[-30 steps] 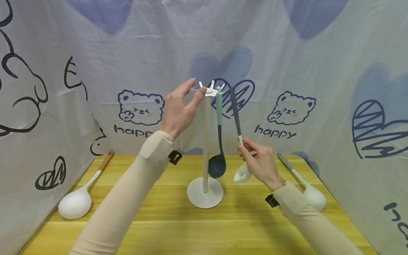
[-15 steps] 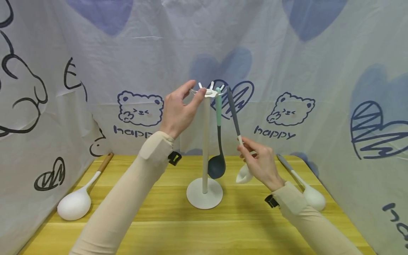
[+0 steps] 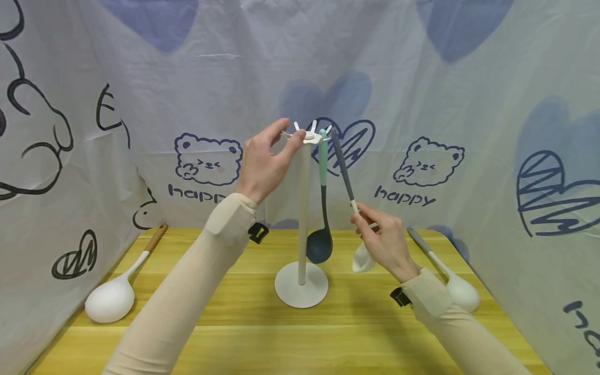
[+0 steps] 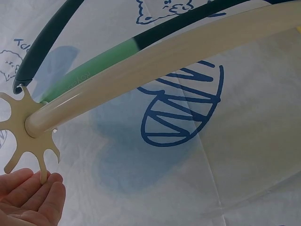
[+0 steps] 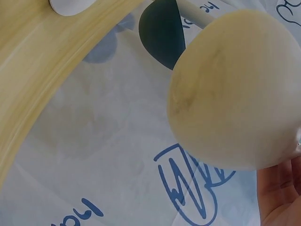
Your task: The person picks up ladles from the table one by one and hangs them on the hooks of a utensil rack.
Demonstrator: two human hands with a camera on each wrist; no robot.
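My left hand (image 3: 262, 164) holds the hooked top of a white utensil stand (image 3: 303, 219); in the left wrist view its fingers lie against one hook arm. My right hand (image 3: 386, 237) pinches a white ladle with a grey handle (image 3: 343, 166) low on its stem. The handle's top end meets a right-hand hook, and in the left wrist view the handle end (image 4: 22, 84) touches that hook's tip. The ladle's white bowl (image 5: 235, 89) fills much of the right wrist view. A dark ladle with a green handle (image 3: 323, 161) hangs from the adjacent hook.
On the wooden table (image 3: 262, 344), a white ladle with a brown handle (image 3: 110, 299) lies at the left. Another white ladle with a grey handle (image 3: 461, 291) lies at the right, beside my right forearm. A printed cloth (image 3: 300, 47) encloses the back and sides.
The grey handle's top has moved left to the stand's hook, while the ladle's bowl has swung slightly right. My left hand has stayed at the top of the stand.
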